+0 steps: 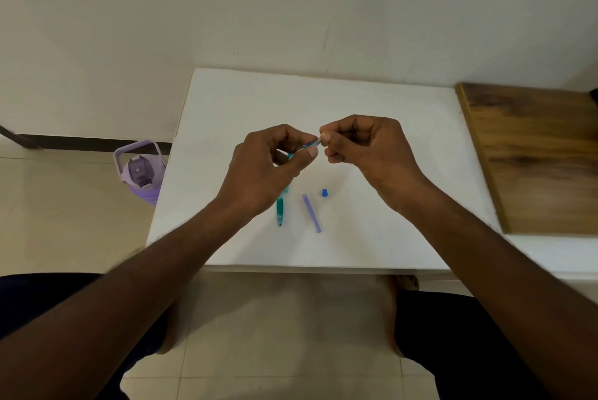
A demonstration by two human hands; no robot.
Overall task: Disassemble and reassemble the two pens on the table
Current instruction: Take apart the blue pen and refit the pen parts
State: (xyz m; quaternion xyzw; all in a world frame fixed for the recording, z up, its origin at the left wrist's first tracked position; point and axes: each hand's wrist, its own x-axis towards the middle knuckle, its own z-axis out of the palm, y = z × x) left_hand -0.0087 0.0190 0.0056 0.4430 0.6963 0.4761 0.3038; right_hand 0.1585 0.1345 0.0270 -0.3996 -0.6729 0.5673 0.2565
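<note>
Both hands are raised above the white table (372, 108). The left hand (262, 169) pinches a blue pen barrel (305, 146) between thumb and fingers. The right hand (365, 147) grips the barrel's far end with thumb and forefinger; the small part held there appears to be the tip, though it is too small to confirm. On the table lie a teal pen (280, 210), partly under the left hand, a separate purple tube (312, 212) just beside it, and a small blue cap (325, 193) near the tube. A purple water bottle (140, 173) stands on the floor left of the table.
</note>
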